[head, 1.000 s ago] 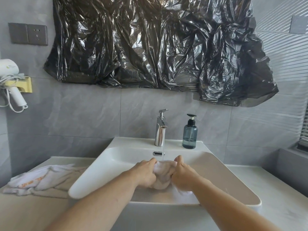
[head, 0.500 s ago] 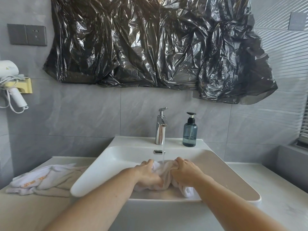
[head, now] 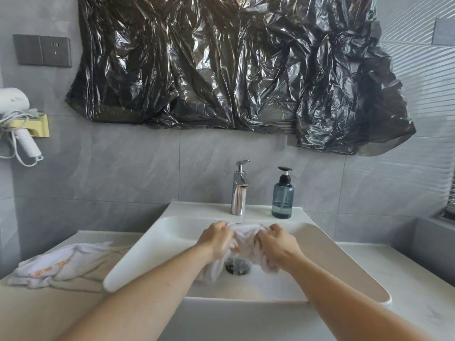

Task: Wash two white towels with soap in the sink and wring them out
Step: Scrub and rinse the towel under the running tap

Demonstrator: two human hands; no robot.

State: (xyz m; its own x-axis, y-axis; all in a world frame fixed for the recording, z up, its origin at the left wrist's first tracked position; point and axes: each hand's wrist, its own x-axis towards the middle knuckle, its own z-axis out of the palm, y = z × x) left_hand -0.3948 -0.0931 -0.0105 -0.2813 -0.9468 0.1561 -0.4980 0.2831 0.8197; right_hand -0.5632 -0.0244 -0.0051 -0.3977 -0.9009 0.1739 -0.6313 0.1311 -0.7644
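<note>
Left hand (head: 216, 239), right hand (head: 277, 244) grip wet towel (head: 246, 238) — over sink (head: 157, 244).

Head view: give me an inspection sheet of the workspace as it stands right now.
Surface: pale counter with a white sink; drain open.
Job's things: one wet towel bunched over the basin under the running tap; second towel crumpled on the counter, left of the sink; soap bottle upright on the back ledge.
Clutter: nothing seen.
Grippers: left hand and right hand both grip the wet towel.
Cables: white cord looped at the hair dryer.
Surroundings: grey tiled wall, black plastic sheet, socket plate.
</note>
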